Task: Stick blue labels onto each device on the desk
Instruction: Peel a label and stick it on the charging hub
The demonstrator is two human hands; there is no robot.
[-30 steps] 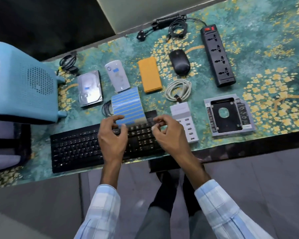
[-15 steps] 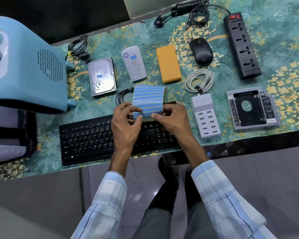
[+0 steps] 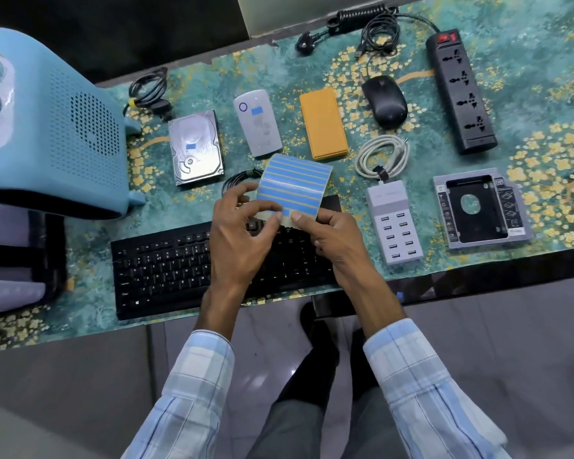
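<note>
A sheet of blue labels (image 3: 294, 183) stands above the black keyboard (image 3: 173, 263). My right hand (image 3: 335, 240) pinches the sheet's lower right edge with the thumb on top. My left hand (image 3: 242, 240) pinches at the sheet's lower left corner, where the backing shows bare. On the desk lie a hard drive (image 3: 196, 147) and a white device (image 3: 257, 122), each bearing a blue label. The orange case (image 3: 323, 122), black mouse (image 3: 385, 101), power strip (image 3: 461, 94), grey USB charger (image 3: 393, 223) and drive caddy (image 3: 481, 208) show no label.
A large teal appliance (image 3: 47, 127) fills the left side of the desk. Coiled cables lie at the back (image 3: 378, 28), near the hard drive (image 3: 148, 89) and by the charger (image 3: 383, 155). The desk's front edge (image 3: 444, 283) runs just below the keyboard.
Both hands have closed in on the sheet's lower edge; the right hand now pinches it. The view has shifted, so the desk items sit further right and lower.
</note>
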